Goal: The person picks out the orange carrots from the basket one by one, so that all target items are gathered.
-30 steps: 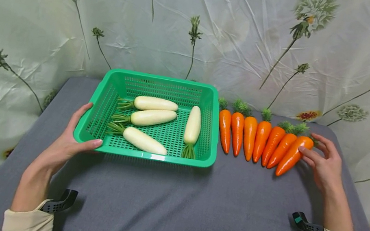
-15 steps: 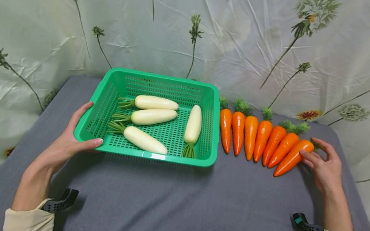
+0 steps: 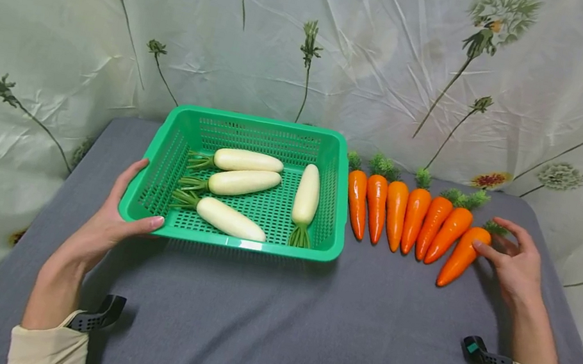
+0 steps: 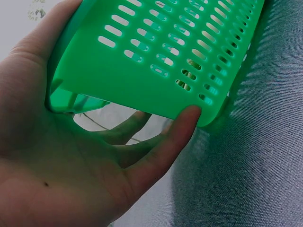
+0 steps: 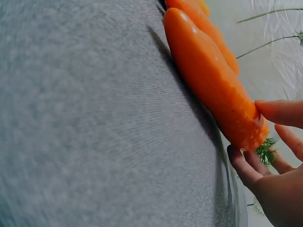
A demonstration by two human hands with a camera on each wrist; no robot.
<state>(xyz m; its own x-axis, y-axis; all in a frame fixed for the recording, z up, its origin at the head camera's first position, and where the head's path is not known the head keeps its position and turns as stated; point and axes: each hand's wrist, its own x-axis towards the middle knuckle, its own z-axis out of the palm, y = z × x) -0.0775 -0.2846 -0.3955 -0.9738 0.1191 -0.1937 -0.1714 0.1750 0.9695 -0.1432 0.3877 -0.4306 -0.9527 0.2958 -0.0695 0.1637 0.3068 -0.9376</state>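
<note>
My left hand (image 3: 106, 221) grips the green plastic basket (image 3: 234, 241) at its near left corner, thumb on the front rim and fingers along the left side. In the left wrist view, fingertips touch the slotted wall of the basket (image 4: 142, 80). Several white radishes (image 3: 231, 219) with green stems lie inside. My right hand (image 3: 517, 264) pinches the rightmost carrot (image 3: 462, 258) near its leafy top. In the right wrist view, the thumb and fingers are around the thick end of this carrot (image 5: 213, 80); its tip points away from the hand.
Several more orange carrots (image 3: 394, 216) stand side by side in a row right of the basket, green tops toward the back. Grey cloth (image 3: 299, 339) covers the table. A pale curtain with printed flowers (image 3: 374, 47) hangs behind.
The rightmost carrot has shifted slightly toward me and apart from its neighbour, with my right hand on it. My left hand keeps its grip on the basket; the view has shifted slightly.
</note>
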